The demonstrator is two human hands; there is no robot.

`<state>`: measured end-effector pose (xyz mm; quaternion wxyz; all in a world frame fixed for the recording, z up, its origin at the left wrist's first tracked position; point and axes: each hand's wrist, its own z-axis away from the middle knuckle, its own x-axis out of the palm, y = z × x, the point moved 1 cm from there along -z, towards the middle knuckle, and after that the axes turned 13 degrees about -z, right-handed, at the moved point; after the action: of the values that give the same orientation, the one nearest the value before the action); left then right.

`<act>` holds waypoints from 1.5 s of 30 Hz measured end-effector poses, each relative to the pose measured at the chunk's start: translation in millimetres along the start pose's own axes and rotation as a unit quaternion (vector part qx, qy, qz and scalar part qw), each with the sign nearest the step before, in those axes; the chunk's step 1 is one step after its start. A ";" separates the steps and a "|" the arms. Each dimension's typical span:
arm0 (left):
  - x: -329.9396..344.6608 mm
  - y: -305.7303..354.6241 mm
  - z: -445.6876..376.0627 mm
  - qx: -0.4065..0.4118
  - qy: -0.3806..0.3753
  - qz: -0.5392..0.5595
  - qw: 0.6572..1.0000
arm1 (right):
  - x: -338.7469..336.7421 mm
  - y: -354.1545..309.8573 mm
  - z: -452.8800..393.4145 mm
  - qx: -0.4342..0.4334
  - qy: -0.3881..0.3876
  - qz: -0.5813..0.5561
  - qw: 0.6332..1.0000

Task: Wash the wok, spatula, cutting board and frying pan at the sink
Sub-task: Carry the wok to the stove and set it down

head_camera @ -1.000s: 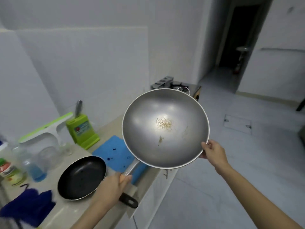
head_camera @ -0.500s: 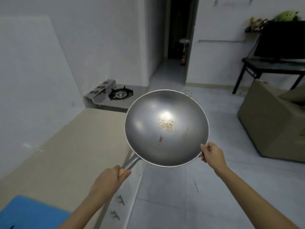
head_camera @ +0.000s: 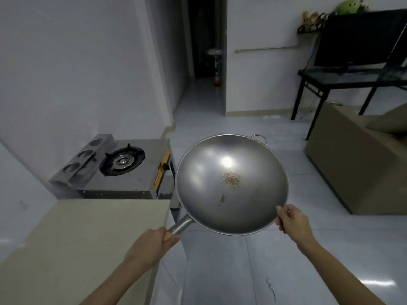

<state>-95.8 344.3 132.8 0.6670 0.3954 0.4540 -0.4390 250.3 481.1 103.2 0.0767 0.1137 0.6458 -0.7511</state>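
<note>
Pale tiled floor (head_camera: 220, 271) underfoot, beige countertop (head_camera: 83, 234) to the left of the fingers, steel gas stove (head_camera: 114, 170) beyond its far end. Held in mid-air past the counter's edge: round grey metal wok (head_camera: 231, 183), tipped toward the camera, brown food residue stuck in the bowl beyond both sets of fingers. Left hand (head_camera: 152, 243) wrapped round the wooden end of the long handle, fingers curled tight on it. Right hand (head_camera: 293, 223) pinching the near rim, thumb on the inside, fingers under the outside. Small loop handle on the far side, untouched. No sink, spatula, cutting board or frying pan in view. Judged risks: a thin rim pinch slipping, since greasy metal offers little purchase; then a swing on the long handle, crumbs spilled to the floor, or the rim knocked against the counter corner just left of the gripping fingers.
</note>
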 end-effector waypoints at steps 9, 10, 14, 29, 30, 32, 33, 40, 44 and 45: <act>-42.5 -9.1 -157.6 -0.065 -0.001 0.043 0.997 | 84.3 -42.5 -195.7 0.006 -0.109 0.001 0.994; -45.5 -11.9 -172.2 -0.080 0.000 0.052 0.995 | 96.3 -53.0 -220.9 0.010 -0.138 0.004 0.990; -56.5 -22.9 -211.2 -0.136 -0.007 0.085 0.987 | 147.3 -92.6 -306.5 0.024 -0.254 0.032 0.966; -84.9 -124.4 -282.8 -0.419 0.012 0.135 0.898 | 465.8 -186.2 -447.0 -0.062 -0.532 0.131 0.835; -86.3 -127.9 -285.0 -0.436 0.013 0.138 0.889 | 484.0 -191.2 -450.8 -0.064 -0.546 0.137 0.824; -90.2 -128.9 -288.2 -0.473 0.018 0.141 0.869 | 517.2 -201.1 -455.1 -0.068 -0.574 0.154 0.802; -91.3 -127.8 -291.0 -0.492 0.020 0.143 0.859 | 533.2 -205.2 -457.5 -0.071 -0.588 0.160 0.790; -89.1 -110.5 -333.9 -0.601 0.041 0.154 0.783 | 641.0 -209.9 -482.8 -0.126 -0.679 0.231 0.685; -83.9 -92.1 -378.3 -0.649 0.044 0.180 0.738 | 688.7 -220.6 -506.6 -0.159 -0.712 0.249 0.637; -82.4 -88.2 -388.5 -0.661 0.052 0.185 0.725 | 700.1 -223.0 -510.7 -0.168 -0.723 0.249 0.622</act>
<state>-296.2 696.1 93.1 0.8029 -0.0480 0.5808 0.1258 -445.3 1041.9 55.2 0.7209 -0.3237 0.4444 -0.4219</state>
